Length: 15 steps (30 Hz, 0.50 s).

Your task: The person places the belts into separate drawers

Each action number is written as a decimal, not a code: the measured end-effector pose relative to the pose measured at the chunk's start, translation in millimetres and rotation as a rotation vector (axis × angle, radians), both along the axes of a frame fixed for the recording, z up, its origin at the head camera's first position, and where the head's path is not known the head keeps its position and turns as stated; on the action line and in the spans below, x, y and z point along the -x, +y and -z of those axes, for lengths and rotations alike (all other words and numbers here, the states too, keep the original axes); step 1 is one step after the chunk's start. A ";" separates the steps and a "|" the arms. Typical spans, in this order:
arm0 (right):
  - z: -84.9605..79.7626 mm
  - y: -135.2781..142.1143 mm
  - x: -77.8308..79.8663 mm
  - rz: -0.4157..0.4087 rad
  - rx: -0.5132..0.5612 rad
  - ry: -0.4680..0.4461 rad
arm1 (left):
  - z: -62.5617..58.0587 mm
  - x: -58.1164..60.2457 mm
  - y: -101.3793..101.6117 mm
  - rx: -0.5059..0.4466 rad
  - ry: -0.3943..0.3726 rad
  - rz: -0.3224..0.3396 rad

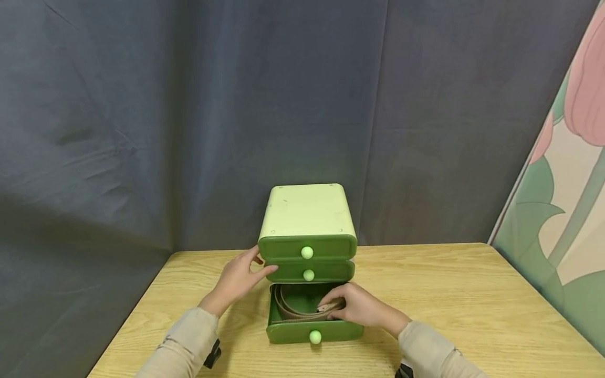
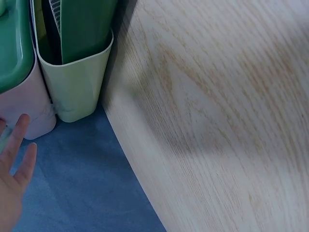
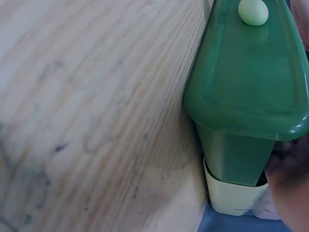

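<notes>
A small drawer unit [image 1: 307,210] with a pale yellow-green top stands on the table, its bottom drawer [image 1: 290,333] pulled out. Inside that drawer lies a coiled brown belt [image 1: 299,317]. My right hand [image 1: 361,307] reaches over the drawer's right side and pinches the belt near a light-coloured end; in the right wrist view this hand [image 3: 292,181] is dark and partly cut off. My left hand [image 1: 236,278] rests against the unit's left side, thumb extended by the middle drawer [image 1: 285,272]. In the left wrist view its fingers [image 2: 19,130] are spread and fairly straight beside the pink casing [image 2: 41,116].
The top drawer [image 1: 283,248] and middle drawer are pushed in, each with a round pale green knob [image 1: 307,252]. A wooden table [image 1: 425,294] lies beneath. Behind it hangs a dark grey curtain [image 1: 283,94]; at right stands a flower-patterned panel [image 1: 572,210].
</notes>
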State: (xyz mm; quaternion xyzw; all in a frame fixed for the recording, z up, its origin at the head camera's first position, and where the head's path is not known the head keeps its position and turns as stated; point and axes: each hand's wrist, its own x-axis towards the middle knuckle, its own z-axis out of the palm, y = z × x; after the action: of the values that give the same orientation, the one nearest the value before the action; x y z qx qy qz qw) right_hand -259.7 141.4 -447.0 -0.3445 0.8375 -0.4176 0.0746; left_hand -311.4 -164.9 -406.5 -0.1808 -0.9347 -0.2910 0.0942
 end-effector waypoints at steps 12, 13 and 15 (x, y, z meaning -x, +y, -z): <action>3.2 -1.3 1.0 -0.036 0.054 -0.059 | 0.8 0.6 0.5 -0.020 0.005 0.013; 2.9 -1.6 0.5 -0.034 0.057 -0.063 | 0.7 0.5 0.4 -0.020 0.006 0.011; 1.5 -2.3 -0.9 -0.027 0.060 -0.076 | 0.6 0.2 0.3 -0.018 0.008 0.011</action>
State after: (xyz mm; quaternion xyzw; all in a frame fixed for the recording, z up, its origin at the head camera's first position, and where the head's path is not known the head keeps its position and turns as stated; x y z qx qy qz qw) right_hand -258.8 139.1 -448.5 -0.3416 0.8164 -0.4544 0.1014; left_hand -311.7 -164.6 -407.1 -0.1861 -0.9307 -0.2994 0.0978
